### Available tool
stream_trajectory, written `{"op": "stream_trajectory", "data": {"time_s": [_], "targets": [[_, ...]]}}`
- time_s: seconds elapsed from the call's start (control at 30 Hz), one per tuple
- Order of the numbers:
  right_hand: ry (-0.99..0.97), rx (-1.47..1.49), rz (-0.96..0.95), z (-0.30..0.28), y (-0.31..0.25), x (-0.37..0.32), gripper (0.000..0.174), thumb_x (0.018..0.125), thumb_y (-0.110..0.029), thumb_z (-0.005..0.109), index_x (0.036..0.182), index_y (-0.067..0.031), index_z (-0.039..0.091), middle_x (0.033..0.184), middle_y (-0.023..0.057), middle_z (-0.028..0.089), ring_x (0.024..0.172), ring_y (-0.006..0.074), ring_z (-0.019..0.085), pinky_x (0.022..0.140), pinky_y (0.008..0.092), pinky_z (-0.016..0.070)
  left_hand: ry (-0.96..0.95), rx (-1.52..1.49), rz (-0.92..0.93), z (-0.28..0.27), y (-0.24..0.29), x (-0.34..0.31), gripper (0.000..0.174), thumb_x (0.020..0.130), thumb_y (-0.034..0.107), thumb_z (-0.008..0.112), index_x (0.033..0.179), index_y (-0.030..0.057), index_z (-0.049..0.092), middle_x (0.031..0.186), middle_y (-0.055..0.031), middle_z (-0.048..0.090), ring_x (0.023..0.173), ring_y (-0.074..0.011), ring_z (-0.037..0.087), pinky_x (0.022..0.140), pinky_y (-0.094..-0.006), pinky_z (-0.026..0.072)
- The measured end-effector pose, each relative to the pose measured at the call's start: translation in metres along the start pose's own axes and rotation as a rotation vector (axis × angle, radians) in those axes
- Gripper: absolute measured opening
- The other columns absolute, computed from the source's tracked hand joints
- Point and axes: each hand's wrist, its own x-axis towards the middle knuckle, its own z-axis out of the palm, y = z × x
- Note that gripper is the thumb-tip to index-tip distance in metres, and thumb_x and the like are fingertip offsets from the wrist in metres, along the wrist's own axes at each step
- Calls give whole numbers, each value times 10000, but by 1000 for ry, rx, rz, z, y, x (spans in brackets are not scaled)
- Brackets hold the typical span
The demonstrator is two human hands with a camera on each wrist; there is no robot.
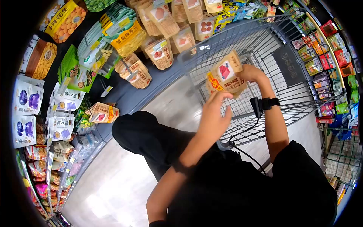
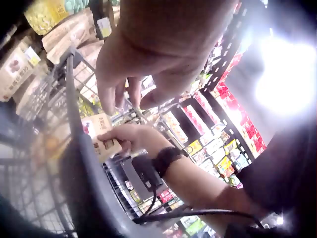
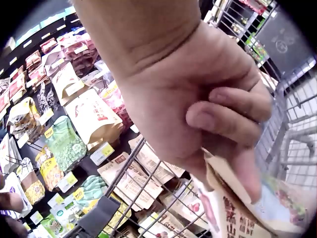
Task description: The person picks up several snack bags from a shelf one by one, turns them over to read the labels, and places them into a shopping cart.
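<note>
currently, a person's right hand (image 1: 247, 73) grasps a brown paper snack bag (image 1: 225, 73) by its edge, thumb and fingers pinched on it; the bag is tilted and shows a picture of pinkish-red pieces, with a red and yellow badge near its bottom; seen from the head, it is over the wire shopping cart (image 1: 242, 134), though whether it touches the cart cannot be told.

the left hand (image 1: 216, 115) is released, its fingers loosely bent and holding nothing, just beside the bag's lower end; a dark band (image 1: 183, 167) circles the left wrist, and a black strap (image 1: 270, 103) with a small device and a cable is on the right.

a dark panel (image 1: 286, 65) is fixed to the cart on the far side of the right hand; along the other side runs a shelf (image 1: 151, 94) packed with brown paper bags (image 1: 160, 55), a yellow bag (image 1: 66, 20) and white pouches (image 1: 26, 96) printed in purple; below is a pale, shiny floor (image 1: 113, 185).
</note>
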Motion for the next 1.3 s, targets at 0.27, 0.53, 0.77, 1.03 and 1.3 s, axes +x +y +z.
{"op": "stream_trajectory", "data": {"time_s": [0.27,0.53,0.77,1.03,1.3], "targets": [[-95,652,-45,-44,-25,-71,221,768,-166,583,854,37,576,612,70,584,380,118,509,343,237,391,-1,435,19,30,-18,20,978,620,223,772,1316,-101,165,1372,-309,174,1277,-463,195,1049,-458,227],[99,1164,-222,-72,-66,-164,279,866,-193,521,843,83,556,550,100,574,254,91,402,215,190,265,98,515,207,-1,-5,39,1177,488,413,832,1404,97,164,1408,-215,210,1275,-425,243,1005,-548,223],[-49,1231,-381,-73,-71,-135,290,887,-245,514,908,40,561,646,104,617,342,101,498,300,183,380,36,106,389,-24,-36,70,1184,483,257,859,1397,56,134,1333,-238,341,1219,-416,338,1002,-435,321],[-16,1719,-370,-74,-114,-141,270,874,-222,531,1061,-26,529,894,91,628,783,185,621,730,326,509,160,-140,346,-16,-45,72,600,732,5,631,1273,72,378,1104,-204,569,1041,-345,551,859,-351,435],[-173,1526,-556,-88,-119,-112,283,909,-279,489,696,-93,513,460,-51,413,317,49,329,300,177,228,38,-855,-176,-36,-58,70,444,803,166,642,1181,-3,482,1136,-100,563,1011,-177,550,829,-312,468]]}}
